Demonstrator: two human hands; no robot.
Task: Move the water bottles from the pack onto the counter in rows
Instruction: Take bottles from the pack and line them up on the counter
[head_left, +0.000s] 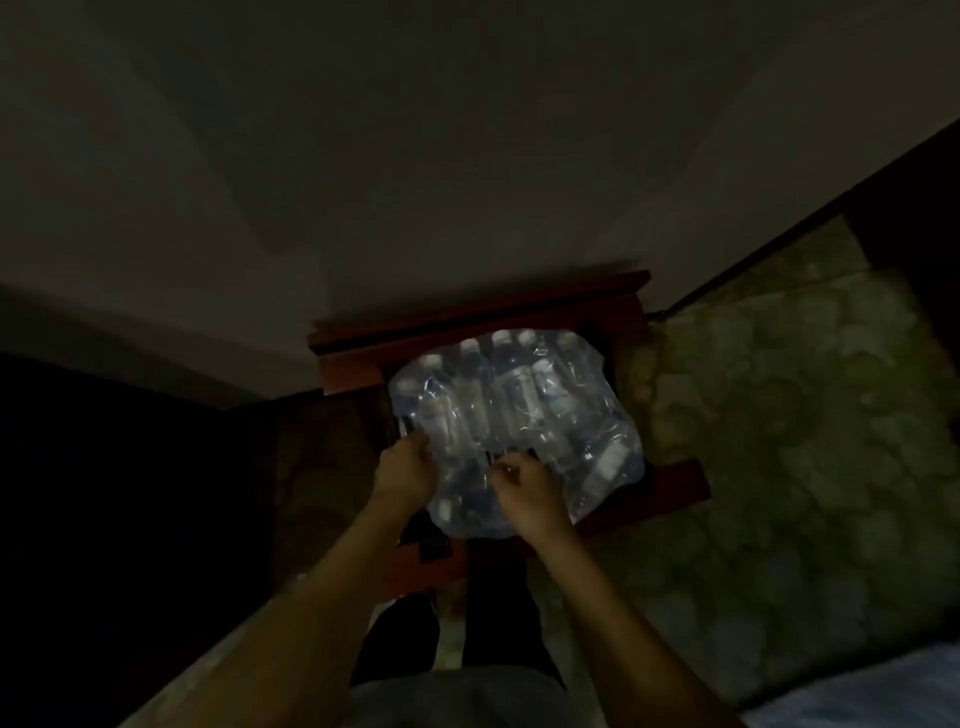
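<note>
Darkness covered the scene as the left hand (407, 470) pinched the clear wrap at the near-left edge of the pack of water bottles (511, 423), which lay on a reddish wooden stand (680, 480), while the right hand (524, 493) gripped the wrap's near middle.

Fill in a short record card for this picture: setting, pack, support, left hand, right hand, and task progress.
setting: dim room, seen from above
pack: water bottles still wrapped in clear plastic film, caps pointing away from the person
support: reddish wooden stand beneath the pack
left hand: closed on the film at the pack's near left edge
right hand: pinching the film at the pack's near middle
task progress: no bottle visibly out of the pack yet
</note>
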